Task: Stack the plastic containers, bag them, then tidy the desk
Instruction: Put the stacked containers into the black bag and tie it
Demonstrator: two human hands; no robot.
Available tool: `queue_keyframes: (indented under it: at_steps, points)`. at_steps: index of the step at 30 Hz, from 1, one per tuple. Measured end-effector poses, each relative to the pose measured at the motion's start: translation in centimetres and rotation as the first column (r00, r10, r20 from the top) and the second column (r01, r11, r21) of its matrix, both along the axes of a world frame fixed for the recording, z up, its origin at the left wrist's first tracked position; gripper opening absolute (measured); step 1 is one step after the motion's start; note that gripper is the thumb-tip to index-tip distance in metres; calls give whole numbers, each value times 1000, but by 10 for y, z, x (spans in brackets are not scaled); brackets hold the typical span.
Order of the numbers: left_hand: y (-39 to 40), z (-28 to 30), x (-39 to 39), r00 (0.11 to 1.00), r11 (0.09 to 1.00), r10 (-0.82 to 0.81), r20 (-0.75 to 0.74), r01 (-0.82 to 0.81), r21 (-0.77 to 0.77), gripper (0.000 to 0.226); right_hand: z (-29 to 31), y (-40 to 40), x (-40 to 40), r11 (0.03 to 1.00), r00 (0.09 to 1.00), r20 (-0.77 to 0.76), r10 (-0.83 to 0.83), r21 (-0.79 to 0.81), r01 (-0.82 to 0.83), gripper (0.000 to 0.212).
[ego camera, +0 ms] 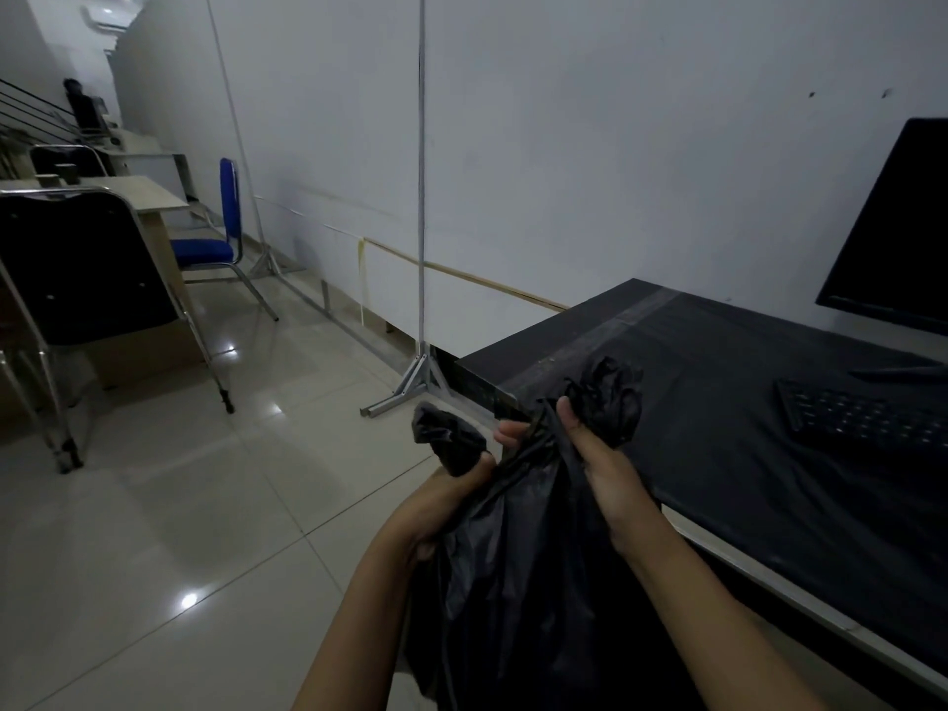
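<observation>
A black plastic bag (518, 582) hangs in front of me, beside the left end of the desk (718, 454). Its top is split into two bunched ends. My left hand (441, 505) grips the left end, which sticks up past my fingers. My right hand (600, 464) grips the right end, crumpled above my thumb. The two ends cross between my hands. The plastic containers are not visible; whatever is in the bag is hidden.
A black keyboard (867, 418) and a dark monitor (892, 233) stand on the black-covered desk at right. A metal stand's pole and foot (410, 387) are by the desk's corner. Chairs (97, 279) and another desk stand at left on the tiled floor.
</observation>
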State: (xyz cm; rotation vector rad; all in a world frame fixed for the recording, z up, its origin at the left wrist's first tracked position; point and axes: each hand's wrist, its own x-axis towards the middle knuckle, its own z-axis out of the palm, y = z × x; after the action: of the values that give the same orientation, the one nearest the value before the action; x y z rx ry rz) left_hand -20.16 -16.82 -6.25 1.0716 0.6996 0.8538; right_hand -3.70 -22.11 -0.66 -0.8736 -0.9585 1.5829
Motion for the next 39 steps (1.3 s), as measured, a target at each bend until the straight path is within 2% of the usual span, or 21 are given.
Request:
queue_keyframes:
  at_steps: [2, 4, 5, 8, 10, 12, 13, 15, 17, 21, 23, 26, 29, 31, 34, 39]
  points:
    - [4, 0, 0, 998, 997, 42, 46, -39, -73, 45, -1, 2, -1, 998, 998, -31, -60, -30, 59, 56]
    - [8, -1, 2, 980, 985, 77, 183, -46, -168, 53, -4, 5, -4, 989, 985, -95, -147, -41, 144, 56]
    - [10, -2, 3, 966, 977, 100, 236, -51, -207, 55, -6, 6, -4, 982, 980, -69, -186, -33, 184, 54]
    - [13, -7, 2, 926, 963, 162, 341, -73, -261, 59, -14, 4, -2, 978, 961, 187, -205, 9, 207, 52]
    - [12, -7, 2, 919, 968, 162, 361, -77, -239, 60, -20, 3, 0, 982, 969, 160, -188, 19, 188, 48]
    - [10, -7, 3, 940, 975, 140, 312, -75, -210, 61, -22, 3, 0, 985, 976, 135, -171, 25, 169, 46]
    - [9, -6, 3, 948, 977, 125, 292, -66, -205, 61, -22, 3, 0, 985, 974, 149, -171, 45, 166, 38]
    - [5, -4, 6, 950, 973, 96, 298, -26, -231, 64, -25, 3, 0, 983, 970, 164, -179, 65, 171, 26]
    - [1, -1, 10, 950, 970, 43, 310, 34, -240, 69, -28, 1, -1, 986, 971, 168, -169, 22, 168, 24]
    - [-4, -2, 19, 960, 979, -6, 279, 62, -195, 81, -23, -2, 2, 990, 954, 271, -131, -14, 140, 54]
    - [-5, 1, 17, 940, 973, -57, 336, 128, -192, 79, -22, -3, 8, 994, 975, 203, -91, -44, 102, 62]
    - [-6, 3, 16, 921, 958, -49, 387, 152, -242, 69, -22, -2, 16, 994, 997, 44, -56, -93, 60, 52]
    - [-6, 1, 19, 927, 944, 28, 374, 98, -314, 61, -26, 0, 16, 990, 992, 98, -78, -111, 88, 49]
    - [-6, 3, 21, 921, 938, 63, 385, 77, -338, 64, -28, 1, 13, 989, 984, 134, -116, -74, 127, 50]
    - [-5, 3, 26, 932, 948, 94, 351, 23, -316, 72, -28, 0, 11, 986, 965, 205, -164, 3, 167, 71]
    - [-4, 2, 32, 929, 938, 179, 325, -62, -340, 50, -29, -2, 15, 987, 937, 314, -152, -1, 160, 77]
